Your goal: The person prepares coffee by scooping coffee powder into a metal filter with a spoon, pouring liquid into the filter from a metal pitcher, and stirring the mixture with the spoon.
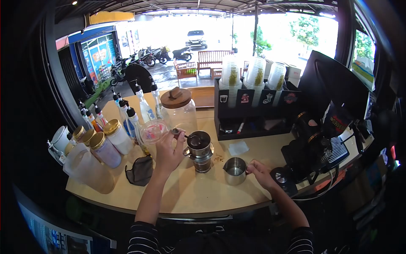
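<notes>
My left hand [169, 150] pinches the handle of a small spoon [187, 136], whose bowl is at the mouth of a metal coffee dripper [199, 151]. Dark contents show inside the dripper, which sits on top of a metal cup [202, 164]. My right hand [260, 173] is closed around the handle of a steel pitcher [235, 172] standing on the counter. A little clear liquid seems to lie in the pitcher. Brown crumbs [218, 158] are scattered between the dripper and the pitcher.
Behind the dripper stands a glass jar with a wooden lid [176, 98]. Pump bottles [146, 109] and gold-lidded jars [105, 150] crowd the left. A dark cloth [139, 171] lies nearby. A black cup holder [253, 113] and a coffee machine [311, 146] stand on the right.
</notes>
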Demonstrator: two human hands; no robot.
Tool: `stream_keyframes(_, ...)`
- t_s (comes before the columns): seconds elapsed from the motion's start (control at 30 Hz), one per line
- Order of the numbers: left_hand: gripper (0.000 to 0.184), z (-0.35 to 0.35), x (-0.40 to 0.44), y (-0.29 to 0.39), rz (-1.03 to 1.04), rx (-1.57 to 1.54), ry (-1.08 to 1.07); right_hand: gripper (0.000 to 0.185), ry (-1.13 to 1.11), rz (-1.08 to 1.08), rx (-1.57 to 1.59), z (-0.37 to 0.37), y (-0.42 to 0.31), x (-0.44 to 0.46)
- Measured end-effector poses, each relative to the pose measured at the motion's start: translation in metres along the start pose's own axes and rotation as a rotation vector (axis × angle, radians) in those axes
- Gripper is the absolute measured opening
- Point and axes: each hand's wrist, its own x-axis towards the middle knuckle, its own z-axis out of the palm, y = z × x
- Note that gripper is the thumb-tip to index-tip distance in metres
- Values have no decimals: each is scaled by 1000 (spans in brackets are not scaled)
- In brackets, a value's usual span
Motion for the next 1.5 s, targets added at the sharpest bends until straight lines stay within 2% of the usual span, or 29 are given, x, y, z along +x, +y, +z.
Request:
stream_keyframes(0.17,13,-6,-2,-3,-15,-37,56,17,121,-89,115,1,-33,27)
stream_keyframes(0.3,13,-8,-3,-4,-13,-73,86,13,95,-169,176,2,-82,58)
stream_keyframes(0.53,12,-9,-4,-8,14,-75,97,16,67,-224,60,25,-153,108)
stream_keyframes(0.67,12,-9,-6,-12,0,-78,96,17,45,-284,10,36,-163,136)
stream_keyframes(0.87,12,-12,-5,-16,-23,-64,99,24,13,-367,-307,49,-178,154)
stream_keyframes(1.5,10,-10,-2,-15,2,-86,98,24,-1,-362,-526,58,-191,155)
